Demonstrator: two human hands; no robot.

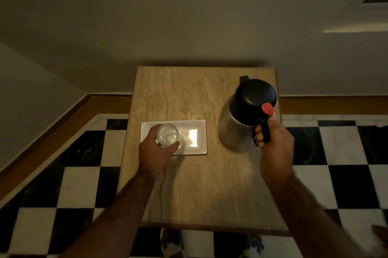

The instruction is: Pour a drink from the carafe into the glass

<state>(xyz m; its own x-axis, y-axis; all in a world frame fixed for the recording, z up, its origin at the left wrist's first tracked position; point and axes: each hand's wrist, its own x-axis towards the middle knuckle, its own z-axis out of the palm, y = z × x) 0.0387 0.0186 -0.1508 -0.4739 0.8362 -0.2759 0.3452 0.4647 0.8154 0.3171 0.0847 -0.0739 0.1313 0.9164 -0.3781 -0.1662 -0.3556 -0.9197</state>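
A steel carafe [233, 129] with a black lid and a red thumb lever stands upright on the right side of a small stone-topped table [189, 190]. My right hand [273, 144] grips its black handle, thumb just below the red lever. A clear glass [168, 134] stands on the left end of a white rectangular tray [199, 138]. My left hand [155, 152] wraps around the glass from the near left side. The glass looks to hold some clear liquid, but I cannot tell how much.
Some spilled drops glisten on the tabletop [191, 110] just behind the tray. The table stands against a pale wall, with a black-and-white chequered floor [79, 173] on both sides. The table's right edge runs close beside the carafe.
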